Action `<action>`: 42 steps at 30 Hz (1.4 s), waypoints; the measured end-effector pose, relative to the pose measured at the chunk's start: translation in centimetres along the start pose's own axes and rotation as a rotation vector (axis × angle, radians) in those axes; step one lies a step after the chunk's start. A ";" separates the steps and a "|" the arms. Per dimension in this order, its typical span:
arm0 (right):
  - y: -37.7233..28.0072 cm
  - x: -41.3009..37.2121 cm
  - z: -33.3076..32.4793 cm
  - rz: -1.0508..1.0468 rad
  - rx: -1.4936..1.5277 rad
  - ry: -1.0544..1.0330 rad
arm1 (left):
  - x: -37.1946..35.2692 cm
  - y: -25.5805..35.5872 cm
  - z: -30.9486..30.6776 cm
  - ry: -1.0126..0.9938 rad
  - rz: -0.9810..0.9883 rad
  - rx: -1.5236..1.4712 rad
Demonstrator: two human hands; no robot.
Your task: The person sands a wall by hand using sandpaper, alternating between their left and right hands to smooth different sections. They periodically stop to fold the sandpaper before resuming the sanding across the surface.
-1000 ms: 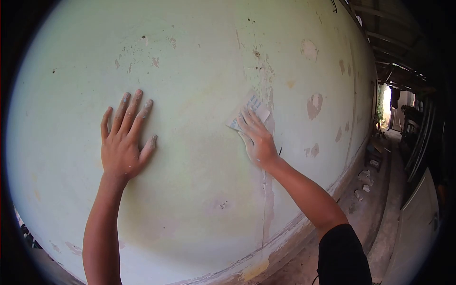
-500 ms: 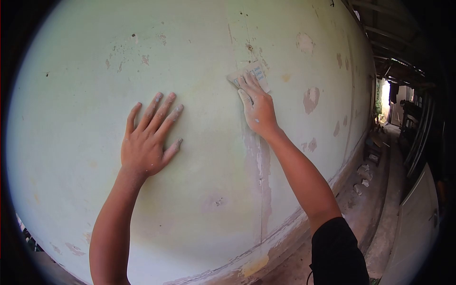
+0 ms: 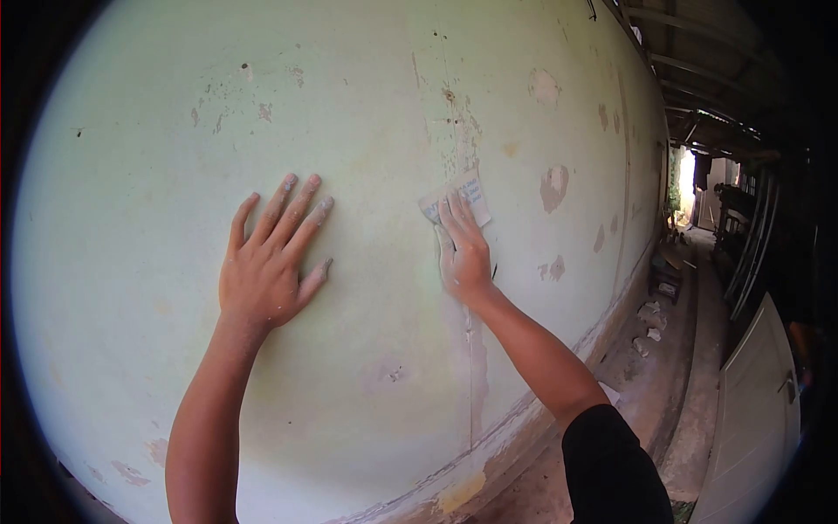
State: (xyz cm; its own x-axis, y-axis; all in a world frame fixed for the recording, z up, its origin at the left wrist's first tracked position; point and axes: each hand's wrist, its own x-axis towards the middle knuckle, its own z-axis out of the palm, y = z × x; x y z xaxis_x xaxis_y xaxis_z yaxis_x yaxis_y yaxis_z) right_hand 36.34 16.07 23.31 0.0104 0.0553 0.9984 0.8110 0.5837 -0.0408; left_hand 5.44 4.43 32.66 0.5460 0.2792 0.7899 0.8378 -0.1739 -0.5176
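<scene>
A pale green wall (image 3: pixel 375 288) with chipped, patched paint fills most of the view. My left hand (image 3: pixel 264 275) lies flat against it, fingers spread and dusty, holding nothing. To the right, my right hand (image 3: pixel 464 253) presses a sheet of sandpaper (image 3: pixel 472 187) to the wall beside a vertical seam. Blue printing shows on the sheet's back, and its left corner is folded. The fingers cover the lower part of the sheet.
Bare patches (image 3: pixel 553 189) mark the wall on the right. Along its foot runs a walkway with white scraps (image 3: pixel 653 334). A white door panel (image 3: pixel 749 419) leans at the lower right, and roof beams (image 3: pixel 698 65) cross the upper right.
My right hand has slid down the wall with the sandpaper, below the chipped spot. My left hand stays in place. The view has shifted slightly.
</scene>
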 end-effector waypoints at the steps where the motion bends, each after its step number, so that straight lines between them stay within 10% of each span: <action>1: -0.2 3.0 -0.1 0.022 0.006 0.020 | 0.0 0.0 0.0 -0.005 -0.003 -0.006; 5: 0.4 8.6 -1.4 0.038 0.052 0.006 | -0.1 -0.1 0.0 0.011 0.014 -0.004; 13: 1.0 -8.7 -2.7 0.060 -0.144 -0.192 | -0.3 -0.4 0.2 0.045 0.030 -0.022; 22: 2.0 5.7 -2.7 0.083 -0.089 -0.072 | -0.5 -0.4 0.4 0.024 0.043 -0.055; 32: -0.5 -8.2 -3.4 0.014 -0.193 -0.233 | -1.0 -0.7 0.9 0.057 0.065 -0.080; 42: 2.9 8.4 -4.6 -0.060 -0.113 -0.176 | -0.4 -0.1 0.4 0.046 0.036 -0.043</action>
State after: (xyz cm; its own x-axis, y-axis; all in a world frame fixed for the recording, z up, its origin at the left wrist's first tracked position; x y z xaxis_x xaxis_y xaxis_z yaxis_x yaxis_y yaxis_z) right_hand 41.47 14.53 31.79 -0.1342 0.1700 0.9763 0.8677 0.4960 0.0329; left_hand 5.09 4.72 32.26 0.5750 0.2285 0.7856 0.8163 -0.2240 -0.5324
